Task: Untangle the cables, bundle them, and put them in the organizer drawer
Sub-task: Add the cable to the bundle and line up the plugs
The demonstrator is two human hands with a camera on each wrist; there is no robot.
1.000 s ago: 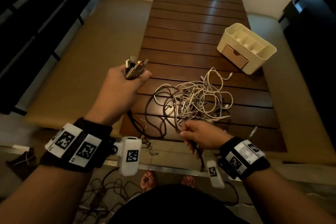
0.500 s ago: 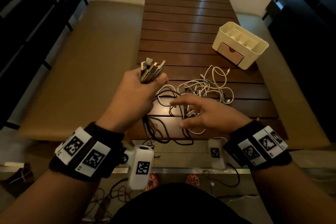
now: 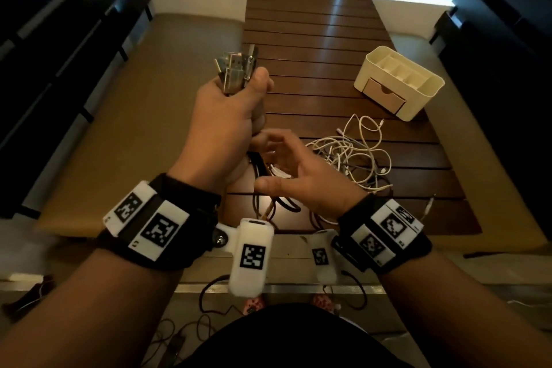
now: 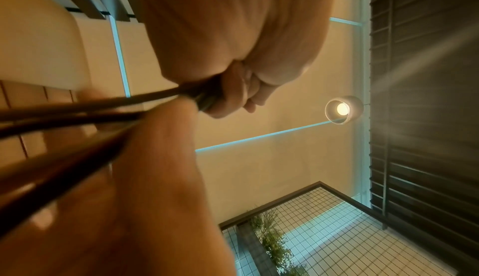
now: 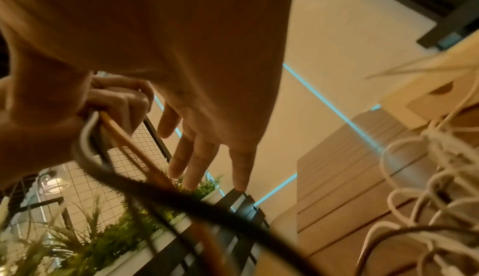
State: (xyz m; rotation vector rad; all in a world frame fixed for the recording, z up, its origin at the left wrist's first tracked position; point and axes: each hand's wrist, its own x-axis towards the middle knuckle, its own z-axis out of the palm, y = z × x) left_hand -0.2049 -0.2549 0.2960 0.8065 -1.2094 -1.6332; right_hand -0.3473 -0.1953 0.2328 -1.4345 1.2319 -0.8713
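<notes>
Left hand (image 3: pixel 221 128) clamped on gathered plug ends (image 3: pixel 236 72), raised near-left of organizer (image 3: pixel 398 82). Right hand (image 3: pixel 301 176) fingers apart. Better to comb dark cables (image 3: pixel 260 170) downward, free of white tangle (image 3: pixel 352 152) on tabletop (image 3: pixel 313 39).

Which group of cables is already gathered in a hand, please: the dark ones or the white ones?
The dark cables: the left hand grips them with their plugs sticking up, while the white cables lie loose on the table.

Head view looks steeply down over the slatted table (image 3: pixel 328 39); both wrist views look upward from close range, sharing the held cables (image 4: pixel 77 116).
</notes>
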